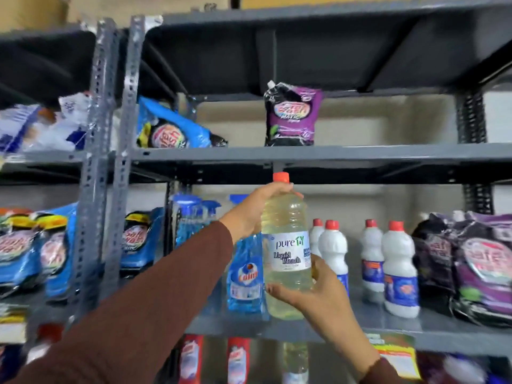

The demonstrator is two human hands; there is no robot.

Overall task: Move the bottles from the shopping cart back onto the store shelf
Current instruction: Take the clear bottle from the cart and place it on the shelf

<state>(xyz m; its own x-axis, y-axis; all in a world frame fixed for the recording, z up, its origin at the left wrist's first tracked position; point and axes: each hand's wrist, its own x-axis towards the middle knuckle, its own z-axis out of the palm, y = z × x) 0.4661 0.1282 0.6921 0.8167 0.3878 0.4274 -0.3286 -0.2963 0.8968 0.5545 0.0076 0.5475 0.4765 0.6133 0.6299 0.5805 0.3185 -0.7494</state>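
Pale yellow bleach fills the bottle (pixel 286 245), which both hands clamp just above the front edge of the middle shelf (pixel 388 331), between a blue spray refill (pixel 245 275) and the white bottles (pixel 332 248). The left hand (pixel 257 209) wraps its shoulder under the red cap (pixel 281 177); the right hand (pixel 315 289) cups its lower side. The bottle's long axis runs vertical, cap up toward the shelf above, label facing the person. The gap looks tight: pushed in at a slant, its base could knock the nearest white bottle over, or nudge the blue refill. Set too close to the front edge, it might tip back off when the hands let go.
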